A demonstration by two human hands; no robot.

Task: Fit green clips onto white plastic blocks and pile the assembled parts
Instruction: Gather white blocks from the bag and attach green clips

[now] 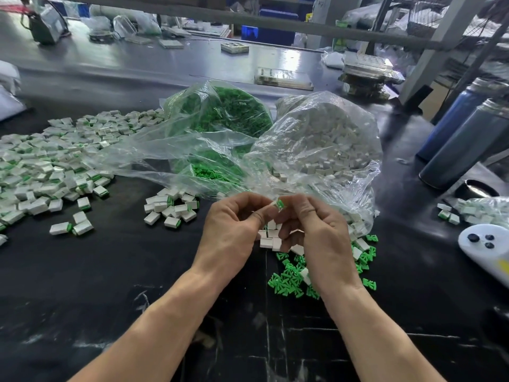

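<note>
Two bare hands meet above the black table [110,285]. The left hand [234,232] and the right hand [316,230], fingers curled, together pinch one white plastic block [276,204] with one green clip [281,203] at its end; whether the clip is fully seated cannot be told. The right hand's lower fingers also cradle a few more white blocks [268,238]. Beneath the right wrist lies a scatter of loose green clips [289,279], too many to count, mixed with some loose blocks. Two clear plastic bags lie open behind the hands: one bag of green clips [225,111] and one bag of white blocks [330,133]. Assembled parts form one large pile [55,161] at the left and one small cluster [170,208] just left of the hands. Two dark flasks [465,139] stand at the right, near one white device [484,249].
</note>
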